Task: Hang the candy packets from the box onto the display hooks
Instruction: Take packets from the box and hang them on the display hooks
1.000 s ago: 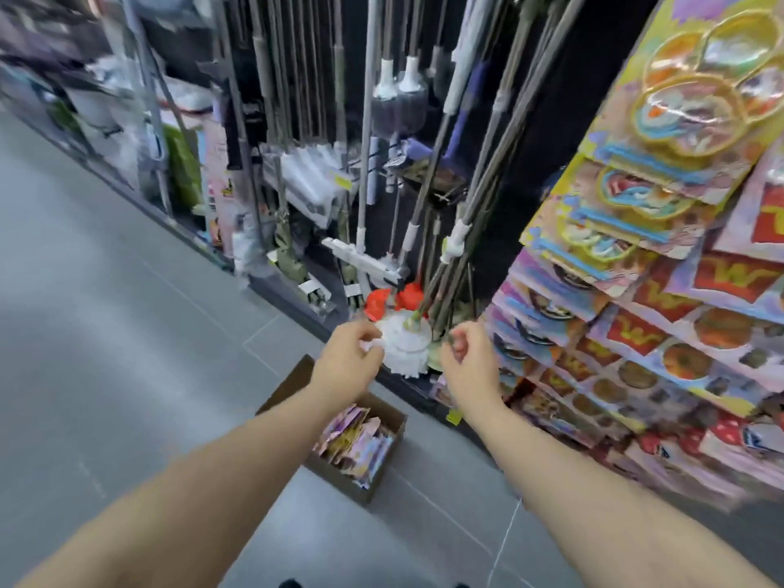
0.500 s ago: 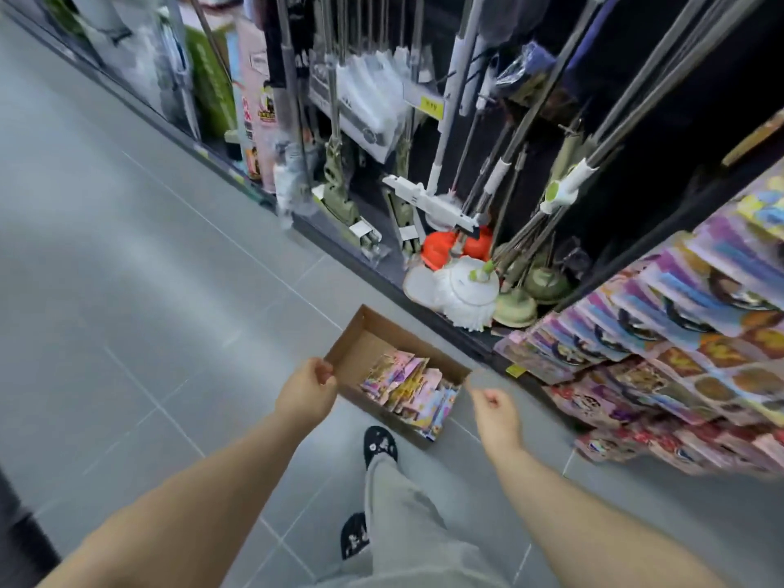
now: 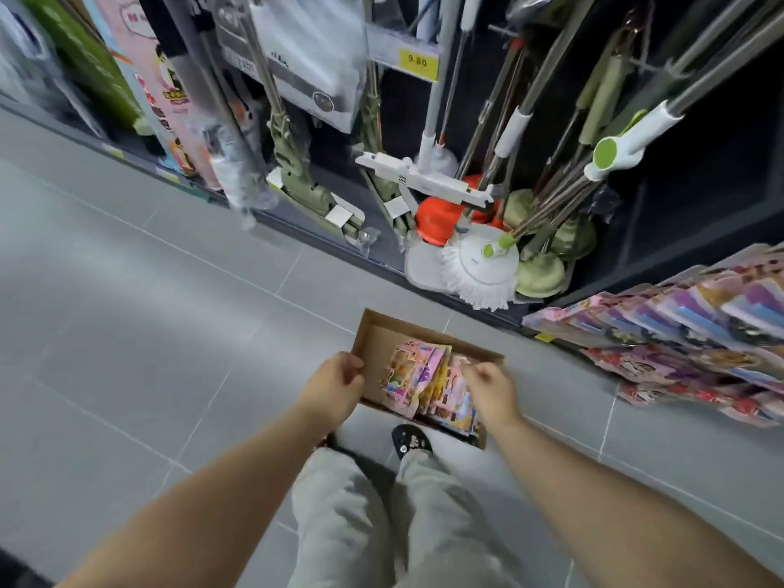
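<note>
Overlapping one box (image 3: 375, 354), two hands (image 3: 335, 384) (image 3: 492, 392)

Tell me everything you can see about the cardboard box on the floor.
The cardboard box is a shallow, open-topped tray of plain brown card with low walls. It sits flat on the grey tiled floor, just ahead of the person's shoe. Its right part holds pink candy packets; the left part shows bare card. The left hand is at its left wall and the right hand is over the packets; whether either grips is unclear.
</note>
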